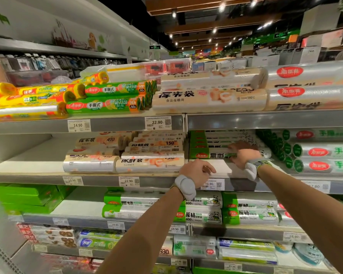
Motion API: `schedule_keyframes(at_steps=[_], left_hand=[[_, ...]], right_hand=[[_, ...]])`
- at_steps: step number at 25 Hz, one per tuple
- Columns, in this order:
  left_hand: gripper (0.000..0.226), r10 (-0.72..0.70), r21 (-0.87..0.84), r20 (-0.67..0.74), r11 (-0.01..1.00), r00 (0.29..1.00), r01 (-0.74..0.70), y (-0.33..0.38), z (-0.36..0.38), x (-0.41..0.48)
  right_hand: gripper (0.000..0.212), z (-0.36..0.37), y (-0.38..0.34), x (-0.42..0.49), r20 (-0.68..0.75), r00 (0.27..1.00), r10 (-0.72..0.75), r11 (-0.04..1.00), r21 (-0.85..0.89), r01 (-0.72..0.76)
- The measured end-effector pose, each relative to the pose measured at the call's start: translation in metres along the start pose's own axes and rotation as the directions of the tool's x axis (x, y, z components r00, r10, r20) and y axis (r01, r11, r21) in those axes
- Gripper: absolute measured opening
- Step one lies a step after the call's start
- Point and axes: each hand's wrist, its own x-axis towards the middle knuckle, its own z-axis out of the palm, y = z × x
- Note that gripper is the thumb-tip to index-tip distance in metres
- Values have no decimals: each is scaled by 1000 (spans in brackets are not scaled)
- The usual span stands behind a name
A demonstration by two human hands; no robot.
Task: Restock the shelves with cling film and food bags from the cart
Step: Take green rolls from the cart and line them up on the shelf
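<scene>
My right hand (244,155) lies over a green-and-white roll of food bags (212,154) at the front of a stack on the second shelf (99,179), with fingers on top and thumb under its front. My left hand (197,171) rests at that shelf's front edge, just left of and below the right hand, fingers loosely curled and holding nothing. A bare white patch of shelf (223,167) lies between the two hands. The cart is out of view.
Beige food-bag rolls (149,164) are stacked left of my hands and green-capped clear rolls (313,165) to the right. The top shelf holds large rolls (208,99), green boxes (105,105) and yellow rolls (28,99). Lower shelves carry more rolls (202,214). Price tags (212,184) line the edges.
</scene>
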Motion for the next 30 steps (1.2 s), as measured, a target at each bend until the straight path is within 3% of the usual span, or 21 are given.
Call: schedule_keyframes(at_steps=[22, 30], left_hand=[[31, 23, -18, -14, 1000, 1000, -23, -4, 3, 1], [33, 27, -12, -35, 1000, 999, -27, -6, 7, 2]], right_hand=[[53, -2, -6, 7, -33, 999, 4, 998, -56, -5], [56, -13, -13, 15, 97, 993, 66, 994, -98, -57]])
